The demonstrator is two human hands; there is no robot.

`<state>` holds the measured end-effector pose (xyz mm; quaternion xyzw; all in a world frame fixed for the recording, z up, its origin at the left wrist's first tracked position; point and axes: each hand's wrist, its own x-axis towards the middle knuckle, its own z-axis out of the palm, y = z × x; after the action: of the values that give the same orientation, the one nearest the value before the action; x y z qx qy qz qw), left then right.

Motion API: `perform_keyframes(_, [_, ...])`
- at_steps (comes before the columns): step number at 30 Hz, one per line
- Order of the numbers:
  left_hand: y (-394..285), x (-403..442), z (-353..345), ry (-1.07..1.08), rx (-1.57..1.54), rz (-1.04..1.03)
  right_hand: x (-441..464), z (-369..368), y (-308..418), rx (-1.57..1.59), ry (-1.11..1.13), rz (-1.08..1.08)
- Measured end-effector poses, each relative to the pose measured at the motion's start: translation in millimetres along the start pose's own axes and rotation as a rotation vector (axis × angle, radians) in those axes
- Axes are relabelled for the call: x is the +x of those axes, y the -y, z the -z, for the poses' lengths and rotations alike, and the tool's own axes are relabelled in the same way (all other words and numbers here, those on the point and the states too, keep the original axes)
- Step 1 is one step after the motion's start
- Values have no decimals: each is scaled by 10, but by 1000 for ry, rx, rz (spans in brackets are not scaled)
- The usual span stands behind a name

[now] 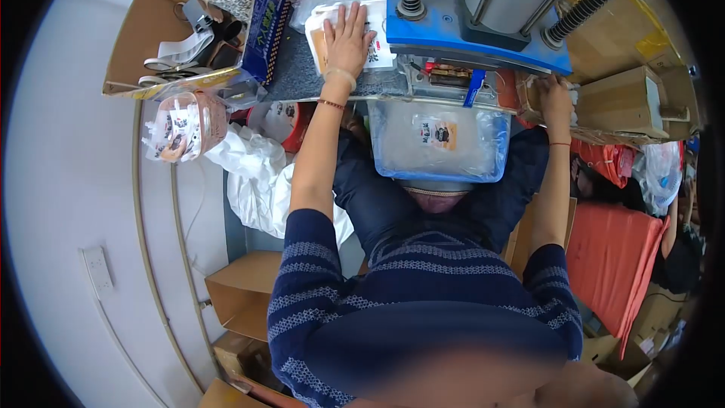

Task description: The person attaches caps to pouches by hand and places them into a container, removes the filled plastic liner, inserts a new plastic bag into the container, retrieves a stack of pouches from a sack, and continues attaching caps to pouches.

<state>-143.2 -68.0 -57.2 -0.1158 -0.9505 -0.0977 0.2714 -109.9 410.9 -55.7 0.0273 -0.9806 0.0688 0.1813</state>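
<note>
My left hand (347,44) lies flat, fingers spread, on a stack of printed white bags (377,57) on the dark worktop (291,79). At the right, my right hand (556,98) has its fingers bent at a small cardboard box (529,97) under the right end of the blue press (438,26); what its fingertips touch is hard to see. Between my hands, below the worktop's front edge, a blue-rimmed clear tub (438,143) rests near my lap with a printed bag (434,133) in it.
An open carton (143,38) with tape rolls and scissors (168,74) stands at the upper left. A plastic container (189,125) hangs below it. Small tools (453,74) lie under the press. A red padded seat (608,257) and another person's arm (670,227) are at the right.
</note>
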Motion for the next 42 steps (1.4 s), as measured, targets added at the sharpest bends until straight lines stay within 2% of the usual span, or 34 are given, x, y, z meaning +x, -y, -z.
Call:
perform_keyframes(6, [-86, -263, -54, 24, 29, -28, -66, 358, 505, 63, -75, -47])
perform_keyframes(8, [-190, -234, 105, -114, -26, 26, -82, 290, 503, 94, -113, -37])
perform_keyframes(11, [-322, -277, 431, -380, -207, -70, -67, 231, 457, 113, -213, 34])
perform_keyframes(12, [-366, -396, 457, -357, -205, -50, -119, 318, 513, 198, -266, 4])
perform_keyframes(14, [-361, -829, 226, -85, -187, -48, -183, 444, 640, 363, -373, -43])
perform_keyframes(15, [-486, -1066, 198, -4, -150, -30, -262, 457, 620, 363, -367, -44])
perform_keyframes(17, [-592, -1339, 304, 99, -230, -2, -285, 467, 598, 514, -223, -201])
perform_keyframes(18, [-538, -1338, 339, 105, -197, -17, -301, 485, 579, 512, -220, -207])
perform_keyframes(21, [-562, -1137, 429, -56, -165, -46, -348, 580, 574, 607, -110, -126])
perform_keyframes(23, [-554, -1053, 502, 1, -154, -35, -378, 662, 665, 741, -81, -225])
perform_keyframes(24, [-618, -1004, 618, 9, -186, 6, -426, 730, 702, 735, -83, -228])
perform_keyframes(26, [-839, -1027, 781, 29, -621, 321, -593, 898, 834, 939, 109, -196])
perform_keyframes(27, [-940, -1012, 882, 110, -889, 453, -679, 952, 953, 904, 83, -33])
perform_keyframes(28, [-1056, -1012, 980, 134, -890, 456, -798, 1009, 1101, 866, 65, 126])
perform_keyframes(30, [-1271, -946, 1122, 235, -1187, 581, -1025, 1103, 1448, 1103, 279, 19])
perform_keyframes(31, [-1346, -920, 1167, 352, -1092, 701, -1047, 1126, 1567, 1133, 286, 22])
perform_keyframes(32, [-1393, -937, 1135, 362, -1095, 699, -1018, 1162, 1634, 1130, 286, 12])
perform_keyframes(34, [-1467, -962, 1084, 375, -1230, 623, -851, 1289, 1711, 1122, 190, 115])
perform_keyframes(35, [-1503, -956, 1080, 383, -1233, 616, -740, 1333, 1727, 1092, 60, 266])
perform_keyframes(36, [-1541, -949, 1086, 416, -1236, 598, -688, 1345, 1753, 1087, 54, 261])
perform_keyframes(38, [-1583, -949, 1096, 447, -1242, 577, -618, 1356, 1787, 1049, -4, 383])
perform_keyframes(42, [-1481, -973, 1001, 576, -1183, 483, -544, 1240, 1660, 964, 70, 425])
